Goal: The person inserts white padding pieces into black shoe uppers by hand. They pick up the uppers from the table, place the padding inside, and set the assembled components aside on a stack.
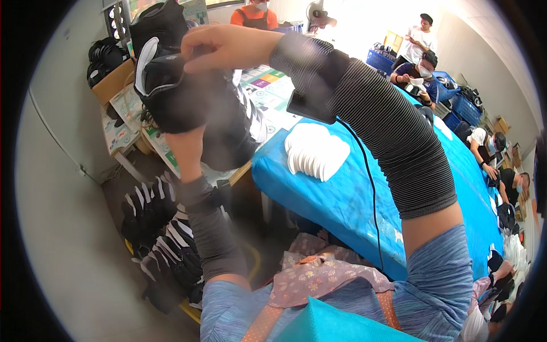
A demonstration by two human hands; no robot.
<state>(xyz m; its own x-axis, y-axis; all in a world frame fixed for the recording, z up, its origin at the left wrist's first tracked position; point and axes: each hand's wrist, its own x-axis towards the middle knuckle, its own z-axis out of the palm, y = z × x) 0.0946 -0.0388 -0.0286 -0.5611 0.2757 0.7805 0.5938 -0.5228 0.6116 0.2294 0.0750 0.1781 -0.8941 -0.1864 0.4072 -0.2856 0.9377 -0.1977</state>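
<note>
My left hand (185,149) grips a black, cup-shaped fabric piece (176,108) from below, its fingers mostly hidden behind the piece. A white curved insert (146,60) stands up along the piece's far-left edge, and pale trim lines its opening. My right hand (231,47) reaches over from the right, thumb and fingers closed on the piece's upper rim. Just beyond stands another black fabric piece (159,25). Beside and behind the held piece is a blurred black pile with white edges (250,117). A fanned stack of white curved inserts (319,151) lies on the blue-covered table (336,199).
Rows of black pieces with white inserts (171,245) are at the lower left. A cardboard box (114,85) stands at the far left beside a printed-top table (273,94). A black cable (370,182) crosses the blue cover. Several people sit along the right; blue crates (467,108) stand behind.
</note>
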